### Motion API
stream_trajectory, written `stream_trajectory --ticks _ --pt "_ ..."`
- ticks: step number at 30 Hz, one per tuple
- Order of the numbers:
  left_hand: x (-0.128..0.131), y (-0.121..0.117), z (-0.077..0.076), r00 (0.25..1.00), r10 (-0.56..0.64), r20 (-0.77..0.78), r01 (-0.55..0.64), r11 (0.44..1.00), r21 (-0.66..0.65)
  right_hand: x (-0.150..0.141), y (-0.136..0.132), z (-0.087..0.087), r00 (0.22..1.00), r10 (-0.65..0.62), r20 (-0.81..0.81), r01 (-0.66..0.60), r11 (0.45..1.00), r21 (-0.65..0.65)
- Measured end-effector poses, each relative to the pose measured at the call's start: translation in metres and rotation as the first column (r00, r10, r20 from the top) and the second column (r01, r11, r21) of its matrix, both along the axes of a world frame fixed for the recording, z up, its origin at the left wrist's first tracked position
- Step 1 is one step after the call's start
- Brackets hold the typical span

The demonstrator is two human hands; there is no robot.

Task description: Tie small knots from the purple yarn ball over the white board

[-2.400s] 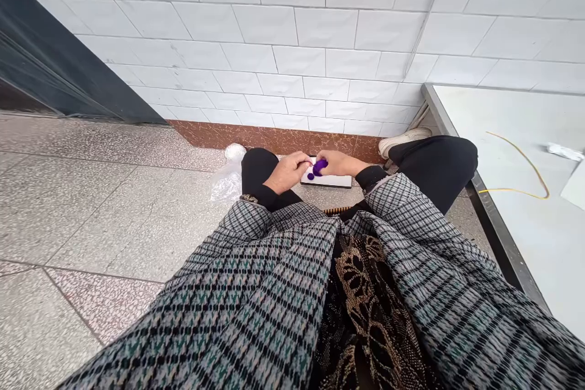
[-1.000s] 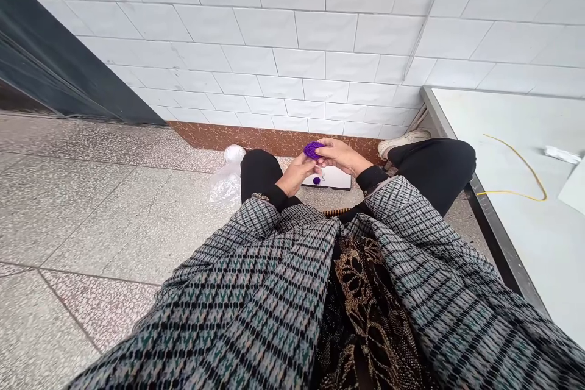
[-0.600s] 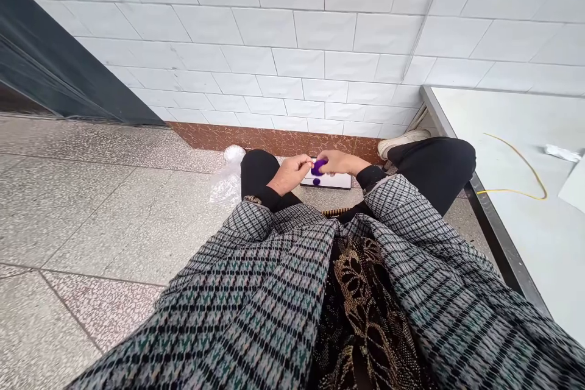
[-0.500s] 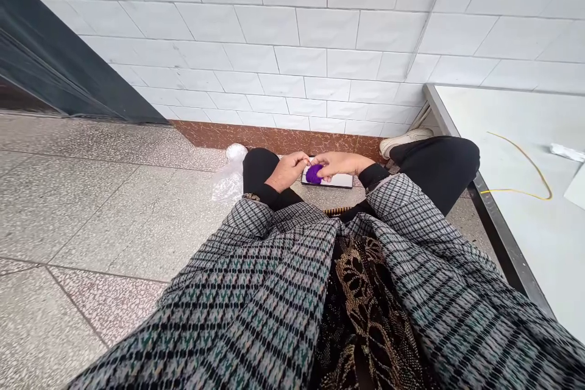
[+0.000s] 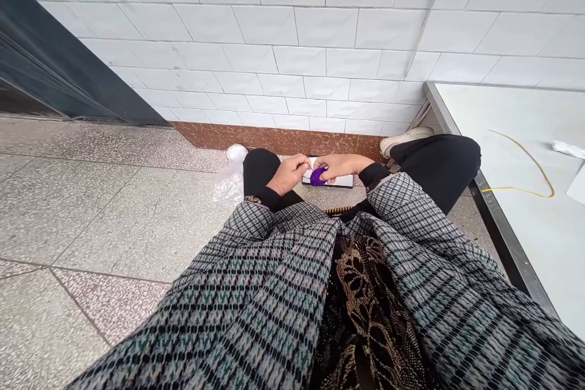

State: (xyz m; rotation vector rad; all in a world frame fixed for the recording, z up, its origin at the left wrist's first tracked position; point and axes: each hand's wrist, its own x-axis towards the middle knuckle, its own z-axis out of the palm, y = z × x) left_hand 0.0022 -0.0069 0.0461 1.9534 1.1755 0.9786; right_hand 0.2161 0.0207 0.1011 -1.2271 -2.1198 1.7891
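A small round purple knitted piece (image 5: 318,176) sits between my two hands, out in front of my knees. My right hand (image 5: 340,166) is closed round its right side and holds it. My left hand (image 5: 287,173) is just left of it, fingers pinched together on something too small to make out, touching the piece's edge. Under the hands a flat white box (image 5: 340,181) lies on the floor. Both arms wear checked grey sleeves.
A crumpled clear plastic bag (image 5: 227,181) lies on the speckled floor left of my left knee. A white-tiled wall (image 5: 292,55) stands ahead. A white table (image 5: 525,152) with a dark edge is at right, carrying a yellow cord (image 5: 530,161). A white shoe (image 5: 404,137) shows by the wall.
The purple piece was raised higher a second ago with its flat face showing; both hands have since lowered it back over the white box. My left fingers have shifted slightly away.
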Motion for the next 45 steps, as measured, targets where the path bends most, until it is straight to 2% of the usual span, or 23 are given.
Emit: stream_trajectory --ticks 2,4,6,8,10,12,14,16,17,19,21,23,25,27,29,30,32,34,35,38,41,43,45 --pt "-0.002 0.003 -0.009 0.995 0.073 0.068 -0.069 0.996 -0.065 0.002 -0.002 0.008 0.982 -0.025 -0.19 0.0 0.991 -0.134" --pt "0.001 0.003 -0.017 0.99 0.093 0.106 -0.075 0.984 -0.165 0.004 0.0 0.014 0.905 -0.217 -0.365 0.14 0.964 -0.225" --pt "0.008 -0.002 -0.02 0.997 -0.005 0.078 0.023 0.975 -0.22 0.003 0.004 0.014 0.788 -0.422 -0.448 0.327 0.904 -0.275" --pt "0.014 -0.007 -0.016 0.986 -0.165 0.01 0.163 0.966 -0.201 0.002 0.008 0.009 0.749 -0.516 -0.416 0.458 0.857 -0.237" --pt "0.016 -0.011 -0.008 0.971 -0.233 -0.048 0.226 0.966 -0.127 0.0 0.01 0.001 0.841 -0.471 -0.266 0.472 0.879 -0.064" --pt "0.013 -0.011 -0.001 0.982 -0.175 -0.065 0.173 0.984 -0.039 -0.001 0.007 -0.003 0.956 -0.294 -0.017 0.295 0.951 0.092" --pt "0.006 -0.007 0.0 0.998 -0.044 -0.038 0.045 0.999 0.023 -0.001 0.003 -0.003 0.99 -0.069 0.123 0.063 0.996 0.056" --pt "0.002 -0.003 -0.003 0.996 0.086 0.013 -0.086 0.996 0.009 0.001 0.0 0.002 1.0 0.001 0.002 -0.001 0.997 -0.077" --pt "0.001 -0.002 -0.007 0.99 0.137 0.036 -0.136 0.99 -0.029 0.002 -0.001 0.006 0.991 -0.058 -0.121 0.042 0.99 -0.133" --pt "0.003 -0.001 -0.014 0.986 0.159 0.046 -0.152 0.98 -0.13 0.002 -0.001 0.011 0.909 -0.264 -0.323 0.197 0.954 -0.226" --pt "0.009 -0.004 -0.019 0.999 0.052 0.015 -0.048 0.98 -0.191 0.001 0.0 0.013 0.825 -0.411 -0.388 0.322 0.906 -0.275" --pt "0.016 -0.009 -0.02 0.992 -0.119 -0.032 0.111 0.976 -0.187 -0.001 0.002 0.01 0.815 -0.459 -0.353 0.395 0.887 -0.24" --pt "0.02 -0.012 -0.018 0.97 -0.228 -0.078 0.216 0.966 -0.141 -0.004 0.005 0.004 0.844 -0.462 -0.273 0.451 0.886 -0.107" --pt "0.02 -0.013 -0.013 0.966 -0.231 -0.118 0.224 0.972 -0.071 -0.004 0.007 -0.002 0.875 -0.458 -0.156 0.478 0.869 0.129" --pt "0.015 -0.012 -0.008 0.977 -0.164 -0.136 0.167 0.986 0.008 -0.002 0.008 -0.006 0.907 -0.42 -0.017 0.4 0.85 0.343" --pt "0.012 -0.01 -0.005 0.984 -0.121 -0.134 0.128 0.991 0.043 -0.001 0.008 -0.007 0.932 -0.359 0.057 0.312 0.87 0.382" --pt "0.006 -0.007 -0.002 0.993 -0.045 -0.109 0.054 0.995 0.086 0.001 0.006 -0.008 0.977 -0.152 0.15 0.101 0.948 0.301" --pt "0.002 -0.003 -0.003 0.998 0.025 -0.061 -0.02 0.996 0.092 0.001 0.003 -0.007 0.996 0.02 0.087 -0.032 0.991 0.128" --pt "0.001 -0.002 -0.006 0.998 0.059 -0.03 -0.057 0.996 0.072 0.0 0.002 -0.006 0.999 0.037 0.008 -0.037 0.997 0.062" --pt "0.004 -0.001 -0.017 0.991 0.128 0.037 -0.125 0.988 -0.089 -0.003 -0.001 -0.003 0.965 -0.134 -0.226 0.124 0.991 -0.056" --pt "0.012 -0.004 -0.027 1.0 0.002 0.018 0.002 0.976 -0.216 -0.006 0.0 -0.001 0.898 -0.305 -0.317 0.294 0.952 -0.083" --pt "0.016 -0.007 -0.028 0.99 -0.142 -0.018 0.135 0.967 -0.215 -0.007 0.002 -0.002 0.888 -0.354 -0.295 0.368 0.93 -0.01" --pt "0.017 -0.01 -0.023 0.976 -0.212 -0.058 0.199 0.965 -0.17 -0.006 0.005 -0.004 0.902 -0.383 -0.198 0.412 0.9 0.138"
